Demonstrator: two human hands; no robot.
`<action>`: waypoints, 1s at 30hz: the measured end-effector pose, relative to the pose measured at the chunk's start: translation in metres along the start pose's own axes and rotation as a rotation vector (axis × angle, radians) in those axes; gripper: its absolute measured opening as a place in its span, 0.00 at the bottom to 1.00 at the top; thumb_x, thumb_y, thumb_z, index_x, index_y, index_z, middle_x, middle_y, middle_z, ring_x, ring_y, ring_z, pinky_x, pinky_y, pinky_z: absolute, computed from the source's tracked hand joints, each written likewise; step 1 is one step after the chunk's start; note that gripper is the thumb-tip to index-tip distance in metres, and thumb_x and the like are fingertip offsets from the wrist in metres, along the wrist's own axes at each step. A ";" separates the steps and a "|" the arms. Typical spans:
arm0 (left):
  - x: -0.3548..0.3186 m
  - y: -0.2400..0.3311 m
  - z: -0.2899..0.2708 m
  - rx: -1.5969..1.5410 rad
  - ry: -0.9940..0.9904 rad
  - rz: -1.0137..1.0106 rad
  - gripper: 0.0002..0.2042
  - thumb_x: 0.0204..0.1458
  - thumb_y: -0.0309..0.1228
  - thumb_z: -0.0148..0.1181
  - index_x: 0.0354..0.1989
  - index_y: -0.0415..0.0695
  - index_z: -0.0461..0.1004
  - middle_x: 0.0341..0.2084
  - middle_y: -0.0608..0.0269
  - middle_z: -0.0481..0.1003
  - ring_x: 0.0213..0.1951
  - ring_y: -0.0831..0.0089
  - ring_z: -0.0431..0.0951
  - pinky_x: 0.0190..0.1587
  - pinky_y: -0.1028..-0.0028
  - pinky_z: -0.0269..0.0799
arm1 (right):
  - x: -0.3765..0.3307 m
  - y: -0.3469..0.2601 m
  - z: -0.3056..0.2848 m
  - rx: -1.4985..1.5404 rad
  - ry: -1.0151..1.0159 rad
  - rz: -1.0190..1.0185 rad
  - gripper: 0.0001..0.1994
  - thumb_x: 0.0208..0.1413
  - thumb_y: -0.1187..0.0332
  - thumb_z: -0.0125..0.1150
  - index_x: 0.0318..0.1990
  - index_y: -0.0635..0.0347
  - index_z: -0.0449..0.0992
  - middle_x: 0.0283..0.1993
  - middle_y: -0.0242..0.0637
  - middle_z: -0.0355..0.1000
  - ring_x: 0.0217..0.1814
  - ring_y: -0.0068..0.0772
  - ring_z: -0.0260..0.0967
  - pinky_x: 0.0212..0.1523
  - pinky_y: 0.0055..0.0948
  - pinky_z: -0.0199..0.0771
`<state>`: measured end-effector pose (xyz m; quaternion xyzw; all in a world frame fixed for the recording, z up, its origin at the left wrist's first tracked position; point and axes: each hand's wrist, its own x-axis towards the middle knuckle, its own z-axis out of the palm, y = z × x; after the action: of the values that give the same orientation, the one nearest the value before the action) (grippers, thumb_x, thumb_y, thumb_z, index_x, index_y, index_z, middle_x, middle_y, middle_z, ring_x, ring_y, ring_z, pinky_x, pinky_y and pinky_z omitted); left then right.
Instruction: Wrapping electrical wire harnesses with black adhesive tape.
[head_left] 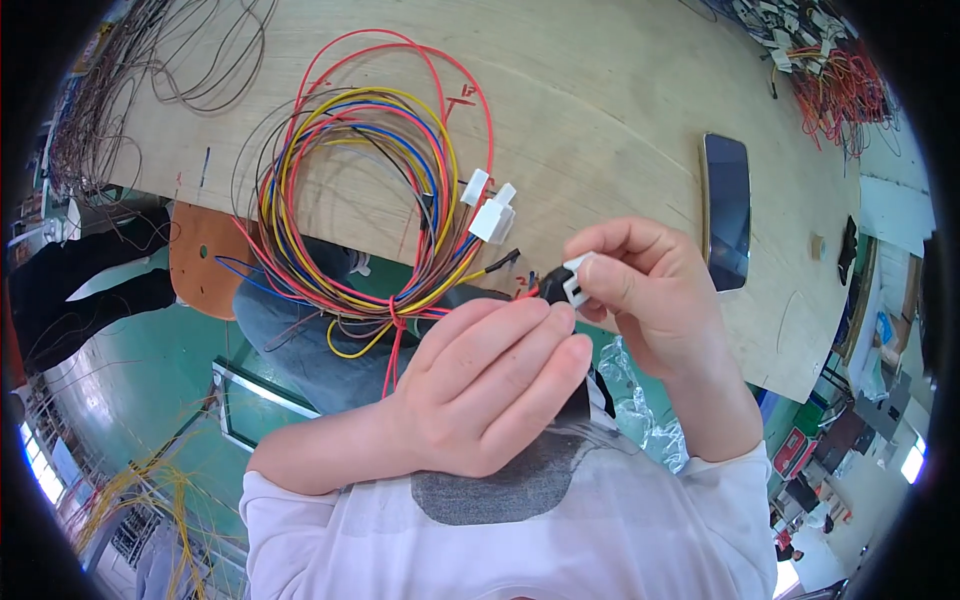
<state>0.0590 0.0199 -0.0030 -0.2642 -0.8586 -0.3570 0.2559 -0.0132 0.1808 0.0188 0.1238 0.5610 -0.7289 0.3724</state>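
My left hand (485,390) is closed, its fingertips around a small black connector (553,287) with red and yellow wires running into it. Thumb and forefinger of my right hand (655,295) pinch a white plastic piece (576,268) at the connector's end. The white piece touches the black one; how deep it sits I cannot tell. Left of my hands lies a coiled wire harness (285,225) of red, yellow, blue and brown wires, partly over the table's near edge. Two white connectors (492,220) and a black-sleeved wire end (503,261) stick out from it.
A phone (727,210) lies on the wooden table (590,110) to the right. Bundles of wires sit at the far left (100,120) and far right (835,85). An orange stool (205,250) stands by the left edge. Crumpled clear plastic (635,405) is below the table edge.
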 end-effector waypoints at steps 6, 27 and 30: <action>-0.008 0.002 0.016 0.054 0.084 -0.089 0.12 0.39 0.27 0.57 0.34 0.37 0.72 0.35 0.54 0.74 0.40 0.65 0.72 0.38 0.70 0.70 | 0.006 0.002 0.005 0.082 0.029 -0.061 0.07 0.49 0.74 0.60 0.35 0.67 0.72 0.27 0.32 0.69 0.24 0.19 0.62 0.25 0.17 0.63; -0.011 -0.003 0.017 0.061 0.019 -0.038 0.17 0.41 0.45 0.61 0.34 0.47 0.73 0.37 0.63 0.74 0.44 0.63 0.67 0.54 0.55 0.53 | -0.001 0.004 0.008 -0.032 0.108 -0.320 0.07 0.49 0.77 0.58 0.36 0.67 0.72 0.30 0.32 0.71 0.31 0.16 0.67 0.31 0.14 0.67; 0.008 -0.009 0.013 -0.147 0.236 -0.314 0.20 0.31 0.34 0.71 0.33 0.42 0.69 0.30 0.59 0.68 0.33 0.66 0.69 0.35 0.67 0.67 | -0.004 0.003 0.007 -0.040 0.082 -0.323 0.07 0.49 0.78 0.57 0.37 0.67 0.72 0.31 0.32 0.71 0.31 0.16 0.66 0.32 0.15 0.67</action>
<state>0.0444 0.0268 -0.0104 -0.1015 -0.8251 -0.4824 0.2758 -0.0072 0.1758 0.0212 0.0543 0.6027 -0.7623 0.2296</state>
